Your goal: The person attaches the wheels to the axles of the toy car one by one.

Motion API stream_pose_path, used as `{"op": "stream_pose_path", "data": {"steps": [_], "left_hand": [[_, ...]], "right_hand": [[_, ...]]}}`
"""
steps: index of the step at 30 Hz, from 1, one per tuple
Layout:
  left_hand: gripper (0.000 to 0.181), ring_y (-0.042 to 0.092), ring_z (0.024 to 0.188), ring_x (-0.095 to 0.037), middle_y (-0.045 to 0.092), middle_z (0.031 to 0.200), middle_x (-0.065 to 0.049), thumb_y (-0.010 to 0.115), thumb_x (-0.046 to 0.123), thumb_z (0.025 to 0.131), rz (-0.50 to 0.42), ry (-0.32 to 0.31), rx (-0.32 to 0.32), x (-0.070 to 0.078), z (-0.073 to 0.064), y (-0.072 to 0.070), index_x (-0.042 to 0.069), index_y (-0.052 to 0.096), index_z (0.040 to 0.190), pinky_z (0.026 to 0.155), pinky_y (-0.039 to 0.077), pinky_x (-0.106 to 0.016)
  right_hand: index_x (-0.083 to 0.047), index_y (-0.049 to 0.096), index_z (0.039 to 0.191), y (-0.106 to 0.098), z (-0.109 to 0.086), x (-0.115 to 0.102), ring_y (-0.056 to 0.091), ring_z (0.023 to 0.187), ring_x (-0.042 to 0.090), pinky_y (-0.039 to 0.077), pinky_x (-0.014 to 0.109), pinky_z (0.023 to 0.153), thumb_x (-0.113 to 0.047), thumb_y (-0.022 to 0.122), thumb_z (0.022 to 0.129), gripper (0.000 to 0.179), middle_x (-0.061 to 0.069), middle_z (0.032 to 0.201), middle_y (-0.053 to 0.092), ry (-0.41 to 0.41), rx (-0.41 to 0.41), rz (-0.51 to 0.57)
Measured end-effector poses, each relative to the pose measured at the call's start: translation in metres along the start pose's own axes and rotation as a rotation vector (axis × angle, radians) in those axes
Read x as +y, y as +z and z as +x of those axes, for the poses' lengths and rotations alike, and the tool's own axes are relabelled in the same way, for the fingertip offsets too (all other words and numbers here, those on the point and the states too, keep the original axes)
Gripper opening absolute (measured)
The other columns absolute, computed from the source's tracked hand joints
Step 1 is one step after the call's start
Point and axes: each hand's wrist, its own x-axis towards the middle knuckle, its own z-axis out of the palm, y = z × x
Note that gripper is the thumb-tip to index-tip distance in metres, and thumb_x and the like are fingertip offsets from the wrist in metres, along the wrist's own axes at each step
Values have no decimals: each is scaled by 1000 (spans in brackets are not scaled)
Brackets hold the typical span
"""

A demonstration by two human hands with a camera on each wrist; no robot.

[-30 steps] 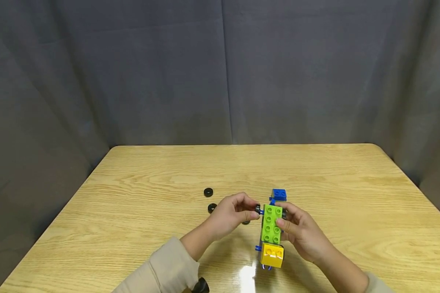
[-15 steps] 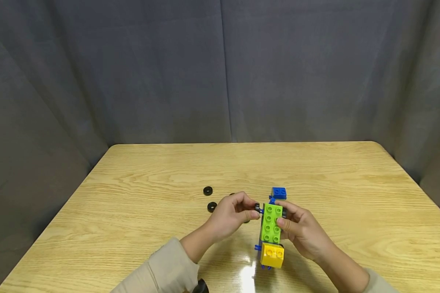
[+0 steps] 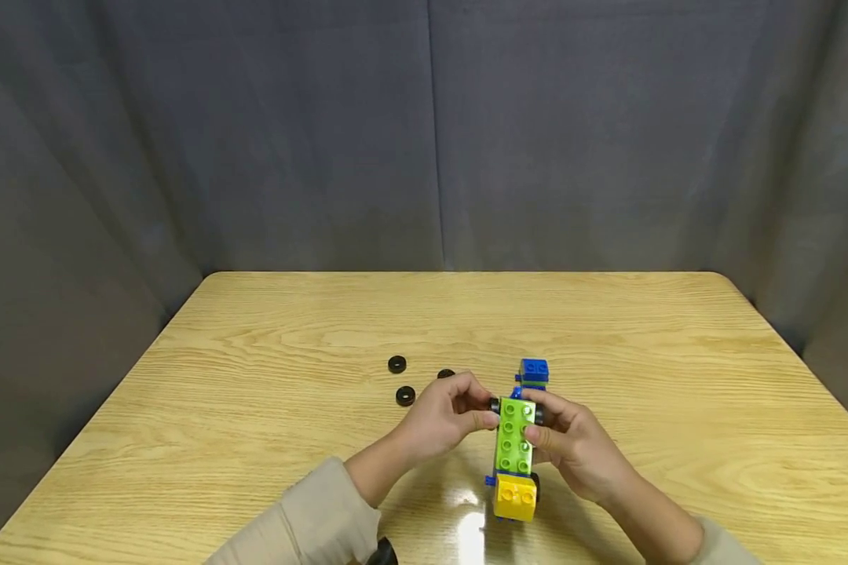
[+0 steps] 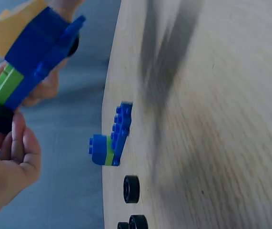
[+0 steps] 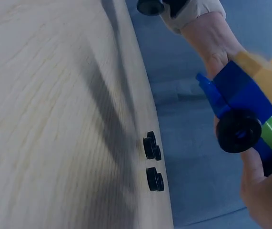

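A toy car with a green brick [image 3: 514, 435] on top, a yellow brick [image 3: 515, 496] at its near end and a blue base is held just above the table. My right hand [image 3: 537, 420] grips the car's right side, next to a mounted black wheel [image 5: 238, 131]. My left hand [image 3: 482, 408] pinches a black wheel [image 3: 495, 405] against the car's far left axle; in the left wrist view that wheel [image 4: 3, 118] sits between my fingertips [image 4: 16, 138]. The car's blue underside [image 4: 35, 52] shows there.
A small blue brick piece [image 3: 534, 370] lies on the wooden table [image 3: 678, 377] just beyond the car. Three loose black wheels [image 3: 396, 364] [image 3: 405, 395] [image 3: 446, 373] lie left of my left hand. Grey curtains surround the table.
The car has shifted slightly left and nearer to me. My left hand stays at the wheel. A third loose wheel behind my left hand has come into view.
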Motion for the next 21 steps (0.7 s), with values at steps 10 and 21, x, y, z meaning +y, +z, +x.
{"op": "stream_pose_path", "data": {"steps": [10, 21], "left_hand": [[13, 52, 73, -12, 55, 86, -6, 58, 0, 79, -26, -37, -20, -1, 3, -7, -6, 53, 89, 71, 48, -31], [17, 51, 76, -13, 55, 88, -6, 61, 3, 78, -98, -55, -33, -12, 4, -6, -4, 52, 90, 71, 45, -25]], "right_hand": [[-15, 50, 110, 6, 6, -1, 53, 84, 17, 49, 30, 68, -3, 50, 86, 27, 9, 98, 49, 50, 43, -58], [-7, 44, 113, -1, -3, 3, 54, 92, 18, 44, 33, 81, -5, 54, 84, 30, 5, 103, 55, 231, 71, -5]]}}
